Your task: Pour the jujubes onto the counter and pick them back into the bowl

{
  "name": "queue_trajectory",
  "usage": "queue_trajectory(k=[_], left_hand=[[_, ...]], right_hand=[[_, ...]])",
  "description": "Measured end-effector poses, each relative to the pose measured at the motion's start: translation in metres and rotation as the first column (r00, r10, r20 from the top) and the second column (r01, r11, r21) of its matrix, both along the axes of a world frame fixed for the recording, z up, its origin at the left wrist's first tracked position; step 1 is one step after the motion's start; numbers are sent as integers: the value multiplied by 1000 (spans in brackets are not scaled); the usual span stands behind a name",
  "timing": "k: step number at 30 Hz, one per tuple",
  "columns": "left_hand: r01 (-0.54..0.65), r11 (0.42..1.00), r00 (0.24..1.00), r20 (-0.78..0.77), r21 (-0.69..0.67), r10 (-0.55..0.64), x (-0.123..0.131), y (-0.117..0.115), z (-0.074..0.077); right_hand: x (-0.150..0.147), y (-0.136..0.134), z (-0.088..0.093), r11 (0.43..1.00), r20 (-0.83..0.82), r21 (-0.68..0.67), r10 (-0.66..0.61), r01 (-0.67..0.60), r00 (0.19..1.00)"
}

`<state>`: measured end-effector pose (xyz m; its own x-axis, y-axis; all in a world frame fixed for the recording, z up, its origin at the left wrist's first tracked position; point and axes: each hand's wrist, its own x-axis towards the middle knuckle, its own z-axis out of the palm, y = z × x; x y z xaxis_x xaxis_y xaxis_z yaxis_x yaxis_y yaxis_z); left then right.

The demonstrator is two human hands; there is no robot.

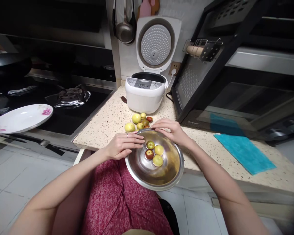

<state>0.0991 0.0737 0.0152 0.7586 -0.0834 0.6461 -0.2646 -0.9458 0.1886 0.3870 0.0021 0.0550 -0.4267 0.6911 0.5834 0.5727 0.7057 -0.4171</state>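
Observation:
A metal bowl [171, 173] extends past the counter's front edge over my lap. Inside lie several small fruits, yellow-green ones [157, 160] and a brown-red jujube [149, 154]. My left hand [124, 144], with a ring on one finger, lies across the bowl's left rim, fingers stretched out and thumb apart. Over the far right rim reaches my right hand [171, 130], its fingers extended and pointing left; its thumb is partly inside the bowl. Just beyond the rim, several more yellow-green fruits [136, 118] and a red jujube [149, 119] sit grouped on the counter.
A white rice cooker [145, 94] stands behind the fruits, lid raised. The speckled counter [100, 130] meets a black gas stove [73, 98] at left, where a white floral plate [22, 117] overhangs the front. At right are an oven [254, 94] and a turquoise cloth [245, 153].

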Motion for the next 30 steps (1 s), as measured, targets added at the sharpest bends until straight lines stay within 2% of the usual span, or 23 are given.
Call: queue_trajectory(k=[3, 5, 9, 14, 20, 23, 26, 30], left_hand=[[1, 1000, 1000, 10, -4, -1, 0, 0, -1], [1, 1000, 1000, 15, -5, 0, 0, 1, -2], [-1, 1000, 1000, 12, -7, 1, 1, 1, -4], [-3, 1000, 1000, 19, 2, 3, 1, 1, -4], [-5, 1000, 999, 34, 5, 5, 1, 1, -3], [-8, 1000, 999, 33, 3, 8, 1, 1, -3], [-4, 1000, 999, 32, 3, 4, 1, 0, -3], [-4, 1000, 1000, 20, 1, 4, 1, 1, -3]], right_hand=[[11, 11, -9, 982, 25, 90, -167, 164, 986], [16, 20, -16, 973, 72, 97, -217, 210, 973], [18, 38, -35, 972, 161, 51, -234, 229, 959], [18, 55, -56, 981, 224, -32, -179, 190, 958], [15, 52, -50, 979, 169, -17, -198, 204, 966], [14, 50, -46, 977, 118, -60, -198, 206, 973], [16, 51, -50, 976, 81, -97, -189, 196, 979], [19, 52, -55, 961, 78, -116, -243, 250, 967]])
